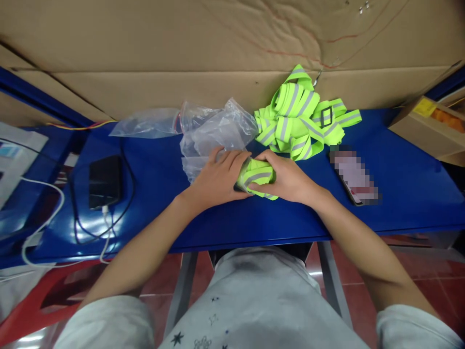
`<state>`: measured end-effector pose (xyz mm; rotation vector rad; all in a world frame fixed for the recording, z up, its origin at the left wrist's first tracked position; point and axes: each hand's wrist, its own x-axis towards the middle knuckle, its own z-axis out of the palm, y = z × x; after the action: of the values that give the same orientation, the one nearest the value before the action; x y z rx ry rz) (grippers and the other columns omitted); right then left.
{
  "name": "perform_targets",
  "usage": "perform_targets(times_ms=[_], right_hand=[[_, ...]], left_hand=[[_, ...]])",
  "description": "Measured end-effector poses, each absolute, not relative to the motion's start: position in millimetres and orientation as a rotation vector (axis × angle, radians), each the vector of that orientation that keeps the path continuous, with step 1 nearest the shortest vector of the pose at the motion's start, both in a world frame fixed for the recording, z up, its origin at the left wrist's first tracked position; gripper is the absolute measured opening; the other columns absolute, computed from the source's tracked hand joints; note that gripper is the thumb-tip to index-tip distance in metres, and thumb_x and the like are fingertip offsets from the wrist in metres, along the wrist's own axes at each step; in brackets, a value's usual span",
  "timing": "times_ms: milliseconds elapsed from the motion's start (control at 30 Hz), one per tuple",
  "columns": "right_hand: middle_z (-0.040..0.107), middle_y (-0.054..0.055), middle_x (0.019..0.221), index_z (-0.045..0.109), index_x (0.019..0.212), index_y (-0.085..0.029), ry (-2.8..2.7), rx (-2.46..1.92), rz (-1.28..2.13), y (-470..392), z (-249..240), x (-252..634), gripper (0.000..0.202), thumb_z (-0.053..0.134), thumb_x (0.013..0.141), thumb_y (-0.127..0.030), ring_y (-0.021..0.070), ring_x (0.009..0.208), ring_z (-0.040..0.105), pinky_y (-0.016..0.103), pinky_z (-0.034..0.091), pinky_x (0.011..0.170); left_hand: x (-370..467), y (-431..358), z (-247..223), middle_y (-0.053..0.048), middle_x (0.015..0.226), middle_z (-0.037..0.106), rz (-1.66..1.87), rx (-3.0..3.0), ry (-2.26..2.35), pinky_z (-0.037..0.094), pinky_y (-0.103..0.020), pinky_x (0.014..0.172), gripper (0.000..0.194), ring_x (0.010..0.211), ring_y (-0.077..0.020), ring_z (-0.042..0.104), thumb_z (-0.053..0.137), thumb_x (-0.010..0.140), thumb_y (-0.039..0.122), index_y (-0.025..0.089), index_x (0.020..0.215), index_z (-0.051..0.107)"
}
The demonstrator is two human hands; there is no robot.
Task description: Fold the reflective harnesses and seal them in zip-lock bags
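Both hands meet at the middle of a blue table (399, 194), near its front edge. The left hand (218, 179) and right hand (286, 179) are closed around a folded bright green strap bundle (256, 175). Clear plastic bags (218, 133) touch the left fingers. A loose strap pile (301, 116) lies just behind. Bare tabletop lies right, past a phone (354, 177).

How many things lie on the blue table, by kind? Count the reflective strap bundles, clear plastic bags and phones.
Reflective strap bundles: 2, the folded bundle held between the left hand and right hand, and the loose pile
Clear plastic bags: at least 2
Phones: 2, black phone and second phone
Total: 6
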<state>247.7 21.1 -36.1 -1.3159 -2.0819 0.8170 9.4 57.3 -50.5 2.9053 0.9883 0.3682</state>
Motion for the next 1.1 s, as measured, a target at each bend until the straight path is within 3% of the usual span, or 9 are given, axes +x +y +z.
perform_targets(times_ms=[100, 200, 300, 500, 667, 733, 867, 967, 1100], right_hand=[[0.068, 0.011, 0.132, 0.054, 0.127, -0.026, -2.025, -1.266, 0.737, 18, -41, 243, 0.066, 0.081, 0.082, -0.065, 0.032, 0.119, 0.069, 0.042, 0.056, 0.095], [0.069, 0.01, 0.124, 0.056, 0.123, -0.025, -1.975, -1.198, 0.637, 18, -45, 241, 0.044, 0.074, 0.093, -0.053, 0.0279, 0.114, 0.069, 0.042, 0.056, 0.096], [0.07, 0.009, 0.116, 0.063, 0.117, -0.024, -1.998, -1.042, 0.558, 22, -49, 242, 0.029, 0.075, 0.094, -0.038, 0.0263, 0.113, 0.068, 0.043, 0.056, 0.1], [0.06, 0.011, 0.132, 0.071, 0.122, -0.025, -2.087, -0.928, 0.524, 26, -53, 246, 0.034, 0.08, 0.092, -0.038, 0.0283, 0.123, 0.066, 0.048, 0.057, 0.107], [0.058, 0.016, 0.135, 0.061, 0.138, -0.02, -2.104, -0.955, 0.561, 20, -52, 241, 0.042, 0.067, 0.101, -0.041, 0.0293, 0.131, 0.061, 0.05, 0.051, 0.115], [0.063, 0.015, 0.127, 0.059, 0.132, -0.017, -2.006, -1.006, 0.578, 20, -54, 238, 0.035, 0.064, 0.103, -0.036, 0.0271, 0.122, 0.065, 0.046, 0.054, 0.108], [0.071, 0.006, 0.103, 0.065, 0.104, -0.02, -1.807, -1.041, 0.599, 23, -58, 233, 0.015, 0.073, 0.096, -0.03, 0.022, 0.099, 0.069, 0.039, 0.056, 0.091], [0.075, 0.005, 0.102, 0.069, 0.096, -0.022, -1.844, -0.974, 0.565, 23, -56, 231, 0.009, 0.075, 0.095, -0.028, 0.0227, 0.103, 0.072, 0.039, 0.056, 0.094], [0.074, 0.01, 0.115, 0.069, 0.107, -0.022, -1.987, -0.942, 0.442, 16, -53, 226, 0.012, 0.06, 0.105, -0.029, 0.0252, 0.115, 0.072, 0.043, 0.057, 0.102]], left_hand=[[8, 57, -50, -0.025, 0.146, 0.061, 0.401, 2.892, 1.032, 0.03, -0.065, 0.126, 0.089, 0.137, -0.0445, 0.057, 0.074, 0.085, 0.062, 0.014, 0.154, 0.043], [7, 58, -51, -0.025, 0.146, 0.059, 0.442, 2.879, 1.034, 0.03, -0.066, 0.125, 0.091, 0.135, -0.0465, 0.056, 0.077, 0.082, 0.062, 0.015, 0.152, 0.043], [8, 56, -54, -0.025, 0.144, 0.061, 0.461, 2.905, 1.019, 0.032, -0.066, 0.122, 0.088, 0.133, -0.0458, 0.057, 0.078, 0.083, 0.059, 0.013, 0.149, 0.043], [11, 52, -61, -0.023, 0.138, 0.063, 0.46, 2.914, 1.037, 0.038, -0.061, 0.119, 0.085, 0.133, -0.0417, 0.06, 0.083, 0.08, 0.056, 0.011, 0.141, 0.044], [10, 53, -57, -0.024, 0.139, 0.062, 0.469, 2.904, 1.092, 0.04, -0.06, 0.117, 0.094, 0.128, -0.0428, 0.061, 0.086, 0.076, 0.062, 0.01, 0.142, 0.044], [10, 51, -54, -0.026, 0.139, 0.062, 0.441, 2.932, 1.103, 0.038, -0.062, 0.118, 0.093, 0.129, -0.0443, 0.06, 0.085, 0.079, 0.062, 0.008, 0.143, 0.044], [14, 47, -52, -0.028, 0.143, 0.06, 0.412, 2.939, 1.131, 0.036, -0.064, 0.118, 0.094, 0.132, -0.0471, 0.057, 0.082, 0.083, 0.06, 0.006, 0.148, 0.043], [17, 46, -56, -0.026, 0.142, 0.061, 0.397, 2.913, 1.149, 0.039, -0.06, 0.114, 0.087, 0.132, -0.0457, 0.058, 0.08, 0.084, 0.056, 0.008, 0.148, 0.044], [18, 49, -57, -0.024, 0.141, 0.061, 0.394, 2.845, 1.163, 0.042, -0.055, 0.112, 0.082, 0.133, -0.0427, 0.058, 0.079, 0.084, 0.054, 0.009, 0.145, 0.046]])
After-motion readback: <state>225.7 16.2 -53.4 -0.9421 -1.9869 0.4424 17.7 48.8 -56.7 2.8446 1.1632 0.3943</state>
